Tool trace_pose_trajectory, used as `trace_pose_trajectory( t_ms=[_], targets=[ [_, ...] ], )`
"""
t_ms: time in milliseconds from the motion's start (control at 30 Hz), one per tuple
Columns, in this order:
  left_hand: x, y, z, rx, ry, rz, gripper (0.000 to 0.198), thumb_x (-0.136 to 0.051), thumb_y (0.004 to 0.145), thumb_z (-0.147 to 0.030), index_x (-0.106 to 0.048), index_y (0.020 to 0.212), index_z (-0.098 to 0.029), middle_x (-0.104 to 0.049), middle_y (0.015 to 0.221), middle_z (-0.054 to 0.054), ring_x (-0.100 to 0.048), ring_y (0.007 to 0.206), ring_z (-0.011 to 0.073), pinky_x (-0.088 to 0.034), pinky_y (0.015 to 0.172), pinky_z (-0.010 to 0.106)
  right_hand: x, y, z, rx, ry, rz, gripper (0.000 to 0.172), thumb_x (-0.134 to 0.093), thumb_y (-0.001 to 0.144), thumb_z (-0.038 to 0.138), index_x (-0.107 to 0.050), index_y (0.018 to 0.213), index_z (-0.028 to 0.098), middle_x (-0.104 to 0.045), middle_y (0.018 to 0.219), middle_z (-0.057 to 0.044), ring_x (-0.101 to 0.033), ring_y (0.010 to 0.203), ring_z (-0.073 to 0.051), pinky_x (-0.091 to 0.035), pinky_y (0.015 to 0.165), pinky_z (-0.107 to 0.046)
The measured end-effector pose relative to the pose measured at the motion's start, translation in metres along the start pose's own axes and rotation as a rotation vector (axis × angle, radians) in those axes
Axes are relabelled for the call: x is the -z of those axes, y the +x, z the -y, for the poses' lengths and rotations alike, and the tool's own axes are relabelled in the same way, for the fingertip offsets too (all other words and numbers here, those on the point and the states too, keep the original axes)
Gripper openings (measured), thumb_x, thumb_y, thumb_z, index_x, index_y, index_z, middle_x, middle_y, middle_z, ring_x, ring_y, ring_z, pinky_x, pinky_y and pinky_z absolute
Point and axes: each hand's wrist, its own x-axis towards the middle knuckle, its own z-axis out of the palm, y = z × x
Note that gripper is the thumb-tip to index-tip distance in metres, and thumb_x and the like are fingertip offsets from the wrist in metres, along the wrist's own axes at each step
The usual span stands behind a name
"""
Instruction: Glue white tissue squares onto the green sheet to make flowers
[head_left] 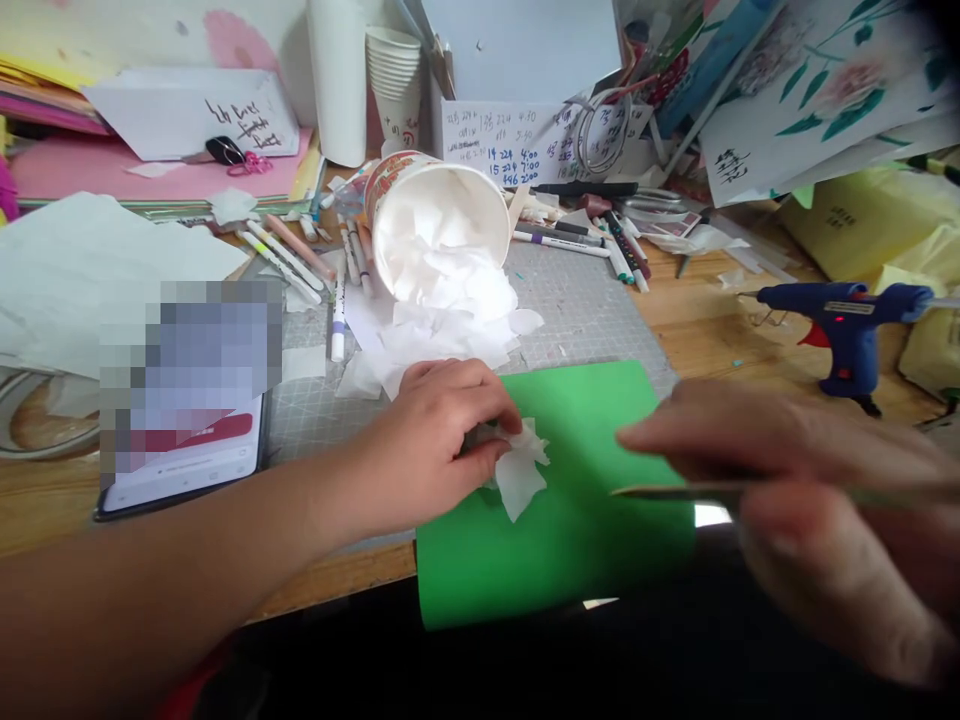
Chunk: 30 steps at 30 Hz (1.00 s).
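My left hand (457, 430) is closed over the green sheet, thumb and fingertips pinching a crumpled piece of white tissue paper (521, 480). Part of that paper is hidden behind the fingers. On the right, close to the camera and blurred, my right hand (817, 500) grips a thin pointed stick (675, 492), its tip directed left toward the paper, apart from it. The green sheet (585, 540) lies across the front edge of the table. Just beyond my left hand, white tissue pieces (450, 330) spill from a tipped paper tub (442, 180).
A blue glue gun (847, 320) stands at the right. To the left lie a phone (187, 470) and a tape roll (45, 415). Markers (562, 240) are scattered around the tub on a grey cutting mat (600, 310). Stacked paper cups (394, 80) stand behind.
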Motion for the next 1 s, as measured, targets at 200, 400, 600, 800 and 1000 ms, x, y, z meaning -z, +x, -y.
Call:
trace_pose_trajectory(
  t_ms=[200, 400, 600, 800, 1000],
  targets=[
    [0.0, 0.001, 0.0, -0.014, -0.002, -0.016, 0.01, -0.06, 0.081, -0.014, -0.066, 0.087, -0.02, -0.062, 0.092, 0.001, -0.056, 0.091, 0.0175, -0.039, 0.087, 0.037, -0.024, -0.006, 0.0, 0.354, -0.091, 0.101, 0.019, -0.044, 0.095, 0.03, -0.056, 0.1, 0.016, -0.069, 0.082, -0.009, -0.065, 0.075, -0.018, -0.051, 0.064, -0.03],
    [-0.001, 0.001, -0.001, -0.004, 0.003, -0.023, 0.013, -0.06, 0.079, -0.011, -0.066, 0.085, -0.02, -0.062, 0.09, 0.001, -0.056, 0.091, 0.0169, -0.039, 0.088, 0.037, -0.032, 0.002, -0.005, 0.377, -0.184, 0.109, 0.016, -0.048, 0.093, 0.026, -0.059, 0.091, 0.016, -0.069, 0.083, -0.009, -0.064, 0.071, -0.019, -0.05, 0.06, -0.032],
    [-0.003, 0.001, 0.001, -0.018, 0.011, -0.049, 0.012, -0.059, 0.078, -0.012, -0.065, 0.084, -0.02, -0.062, 0.09, 0.001, -0.057, 0.091, 0.0176, -0.04, 0.088, 0.038, -0.035, 0.015, -0.002, 0.307, -0.125, 0.173, 0.023, -0.047, 0.093, 0.02, -0.062, 0.076, 0.013, -0.065, 0.073, -0.009, -0.059, 0.064, -0.017, -0.045, 0.055, -0.029],
    [0.0, -0.001, -0.002, 0.004, -0.02, -0.019, 0.01, -0.059, 0.076, -0.02, -0.063, 0.085, -0.02, -0.06, 0.091, 0.001, -0.057, 0.091, 0.018, -0.04, 0.092, 0.039, -0.037, 0.034, -0.01, 0.058, 0.076, 0.169, 0.023, -0.046, 0.094, 0.023, -0.059, 0.077, 0.016, -0.06, 0.067, -0.001, -0.055, 0.059, -0.01, -0.04, 0.055, -0.021],
    [-0.009, -0.003, -0.005, -0.033, 0.191, -0.04, 0.05, -0.076, 0.058, -0.047, -0.057, 0.095, -0.02, -0.057, 0.099, 0.005, -0.051, 0.103, 0.0295, -0.036, 0.095, 0.052, -0.038, 0.051, -0.013, -0.004, 0.087, 0.227, 0.022, -0.044, 0.093, 0.023, -0.059, 0.078, 0.016, -0.06, 0.067, 0.0, -0.055, 0.062, -0.011, -0.037, 0.058, -0.022]
  ],
)
